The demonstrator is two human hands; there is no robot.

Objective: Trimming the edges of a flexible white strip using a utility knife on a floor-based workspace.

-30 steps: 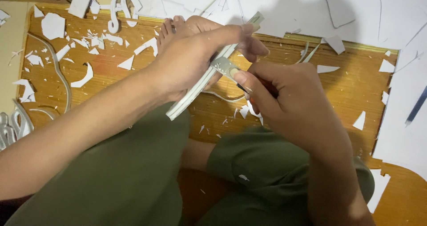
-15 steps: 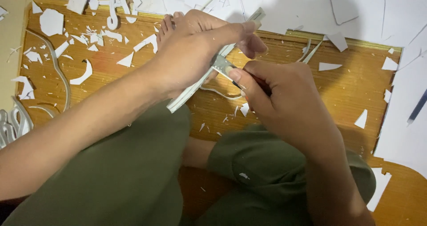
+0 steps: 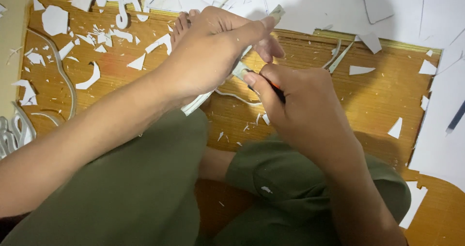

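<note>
Now a long white strip (image 3: 196,102) of foam-like board is being gripped by the left hand (image 3: 213,52), the fingers being curled tightly around it and the thumb being stretched out along its upper part. The strip is being held tilted, well above the mat, its upper tip (image 3: 277,11) showing past the thumb and its lower end sticking out below the palm, over the left knee. Close against it, the right hand (image 3: 300,113) is being held in a closed grip, thumb and forefinger being pinched on a thin dark tool (image 3: 277,92) with a touch of orange; what kind of tool it is cannot be told, since most of it is being hidden by the fingers. The right thumb is being pressed just beside the strip's edge, right under the left hand's fingers.

Underneath, a woven bamboo mat (image 3: 382,96) is being covered with white offcuts (image 3: 89,79), scattered mostly on the left side. A thin curled sliver (image 3: 237,98) is hanging between the two hands. Large white sheets (image 3: 402,8) are lying along the top and right edges. Both knees, in olive green trousers (image 3: 140,188), are being kept folded below the hands, with bare toes (image 3: 183,21) peeking out behind the left hand.
</note>
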